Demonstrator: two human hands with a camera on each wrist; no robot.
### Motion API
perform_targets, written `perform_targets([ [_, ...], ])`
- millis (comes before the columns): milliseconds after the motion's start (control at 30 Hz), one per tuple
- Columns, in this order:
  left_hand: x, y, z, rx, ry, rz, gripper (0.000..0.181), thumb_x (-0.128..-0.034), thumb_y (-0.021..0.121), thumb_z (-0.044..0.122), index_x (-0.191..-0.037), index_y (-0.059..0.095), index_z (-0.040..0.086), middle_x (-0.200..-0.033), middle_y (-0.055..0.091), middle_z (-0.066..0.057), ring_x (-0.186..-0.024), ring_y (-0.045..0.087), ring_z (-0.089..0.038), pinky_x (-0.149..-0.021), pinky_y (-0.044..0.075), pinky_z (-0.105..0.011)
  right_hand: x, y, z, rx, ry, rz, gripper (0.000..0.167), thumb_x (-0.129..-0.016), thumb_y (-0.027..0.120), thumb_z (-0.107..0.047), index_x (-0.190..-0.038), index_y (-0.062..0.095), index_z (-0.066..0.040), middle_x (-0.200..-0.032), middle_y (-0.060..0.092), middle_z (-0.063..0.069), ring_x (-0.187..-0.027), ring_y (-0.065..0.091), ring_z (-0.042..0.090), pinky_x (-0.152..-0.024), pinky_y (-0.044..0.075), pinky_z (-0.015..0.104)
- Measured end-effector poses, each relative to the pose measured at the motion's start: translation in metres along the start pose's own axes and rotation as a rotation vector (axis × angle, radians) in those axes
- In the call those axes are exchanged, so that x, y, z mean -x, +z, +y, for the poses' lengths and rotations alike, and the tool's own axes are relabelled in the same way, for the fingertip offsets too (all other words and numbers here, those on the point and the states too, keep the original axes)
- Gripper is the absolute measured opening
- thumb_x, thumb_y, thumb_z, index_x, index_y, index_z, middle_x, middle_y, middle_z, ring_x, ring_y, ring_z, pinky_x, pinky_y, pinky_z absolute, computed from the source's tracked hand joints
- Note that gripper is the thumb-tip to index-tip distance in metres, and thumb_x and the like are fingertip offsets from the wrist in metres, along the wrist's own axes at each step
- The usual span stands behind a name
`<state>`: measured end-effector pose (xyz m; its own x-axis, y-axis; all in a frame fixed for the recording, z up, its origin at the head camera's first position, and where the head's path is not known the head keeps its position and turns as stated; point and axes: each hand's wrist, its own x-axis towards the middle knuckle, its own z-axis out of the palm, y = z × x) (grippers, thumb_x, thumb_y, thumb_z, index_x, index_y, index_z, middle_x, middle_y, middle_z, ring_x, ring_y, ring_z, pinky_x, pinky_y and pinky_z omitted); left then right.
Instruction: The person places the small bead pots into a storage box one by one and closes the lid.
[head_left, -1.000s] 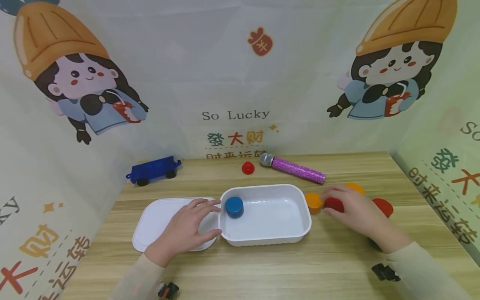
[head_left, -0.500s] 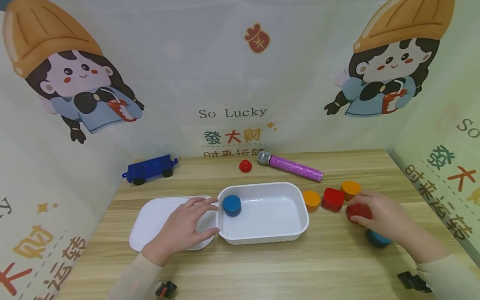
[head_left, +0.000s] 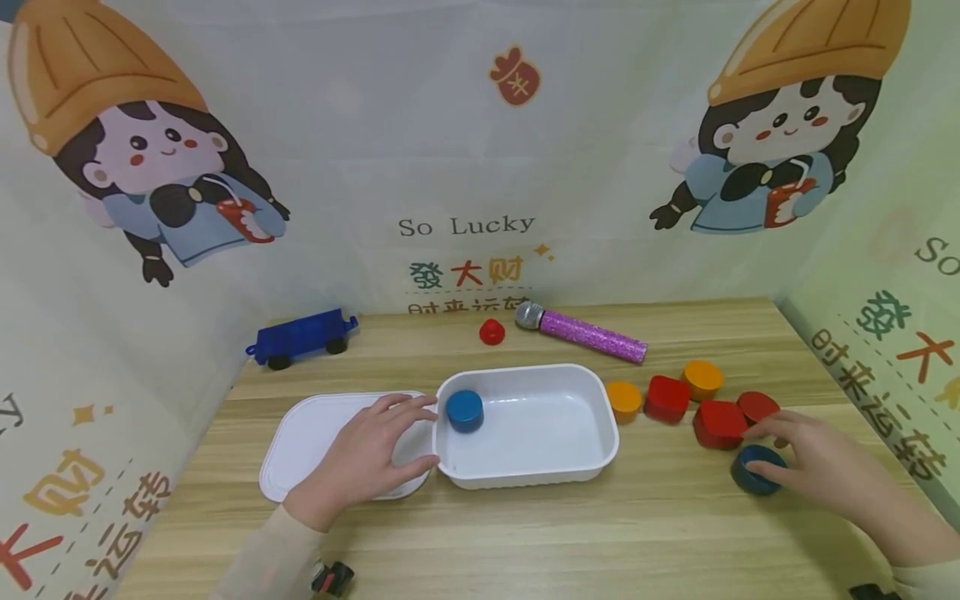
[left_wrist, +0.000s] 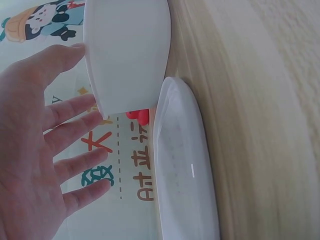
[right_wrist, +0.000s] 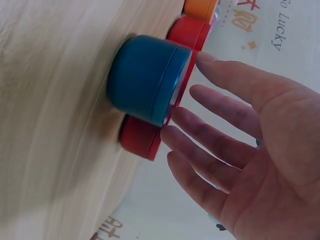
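Observation:
In the head view my left hand (head_left: 367, 458) rests its fingertips on the left rim of the white box (head_left: 536, 479), its fingers spread above the white lid (head_left: 300, 437). A blue round tin (head_left: 465, 411) stands inside the box near its left wall. At the right, my right hand (head_left: 832, 471) hovers by another blue round tin (head_left: 752, 472), thumb and fingers apart. The right wrist view shows this blue tin (right_wrist: 145, 77) in front of the relaxed fingers, not gripped. Red tins (head_left: 720, 423) stand just behind it.
Orange tins (head_left: 702, 379) and a red one (head_left: 667, 398) stand right of the box. Behind it lie a purple microphone (head_left: 592, 335) and a small red piece (head_left: 492, 332). A blue toy wagon (head_left: 303, 336) is at the back left, before a printed cloth.
My right hand has moved right and toward the front, from the red tins to the blue tin. A red tin it covered now shows. My left hand has stayed at the box.

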<state>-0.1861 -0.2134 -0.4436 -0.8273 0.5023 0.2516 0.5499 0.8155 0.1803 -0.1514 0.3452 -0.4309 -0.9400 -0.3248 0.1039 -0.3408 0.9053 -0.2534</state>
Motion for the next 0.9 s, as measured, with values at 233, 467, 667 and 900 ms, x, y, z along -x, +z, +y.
perform_targets([
  [233, -0.002, 0.002, 0.001, 0.011, -0.001, -0.017, 0.055, -0.0887, 0.073, 0.055, -0.131, 0.069, 0.021, -0.15, 0.059, 0.002, -0.139, 0.052, -0.03, -0.106, 0.05, -0.057, 0.01, 0.003, 0.005, -0.013, 0.073, -0.024, 0.039, -0.081, 0.088, -0.034, -0.107, 0.076, -0.007, -0.103, 0.075, 0.007, -0.078, 0.062, 0.011, -0.064, 0.052, 0.028],
  [467, -0.002, 0.0, 0.001, 0.007, -0.008, -0.016, 0.055, -0.0883, 0.074, 0.056, -0.13, 0.069, 0.021, -0.15, 0.06, 0.002, -0.139, 0.052, -0.03, -0.106, 0.05, -0.057, 0.013, 0.003, 0.009, -0.066, 0.083, -0.051, 0.055, -0.073, 0.093, -0.034, -0.114, 0.074, -0.003, -0.101, 0.074, 0.005, -0.075, 0.058, 0.004, -0.058, 0.047, 0.021],
  [667, -0.002, 0.0, -0.001, 0.001, -0.003, -0.009, 0.055, -0.0884, 0.073, 0.056, -0.131, 0.069, 0.021, -0.15, 0.06, 0.003, -0.138, 0.053, -0.03, -0.106, 0.05, -0.056, 0.009, 0.0, 0.012, -0.071, 0.077, -0.101, 0.061, -0.069, 0.096, -0.027, -0.118, 0.072, -0.001, -0.104, 0.073, 0.009, -0.081, 0.061, 0.013, -0.062, 0.05, 0.023],
  [900, 0.0, 0.001, -0.001, 0.003, -0.014, -0.012, 0.055, -0.0879, 0.075, 0.055, -0.131, 0.068, 0.021, -0.149, 0.06, 0.002, -0.138, 0.052, -0.029, -0.106, 0.05, -0.056, 0.005, -0.002, 0.001, -0.083, 0.058, -0.095, 0.06, -0.07, 0.095, -0.033, -0.118, 0.073, -0.005, -0.101, 0.073, 0.001, -0.082, 0.06, 0.011, -0.064, 0.051, 0.024],
])
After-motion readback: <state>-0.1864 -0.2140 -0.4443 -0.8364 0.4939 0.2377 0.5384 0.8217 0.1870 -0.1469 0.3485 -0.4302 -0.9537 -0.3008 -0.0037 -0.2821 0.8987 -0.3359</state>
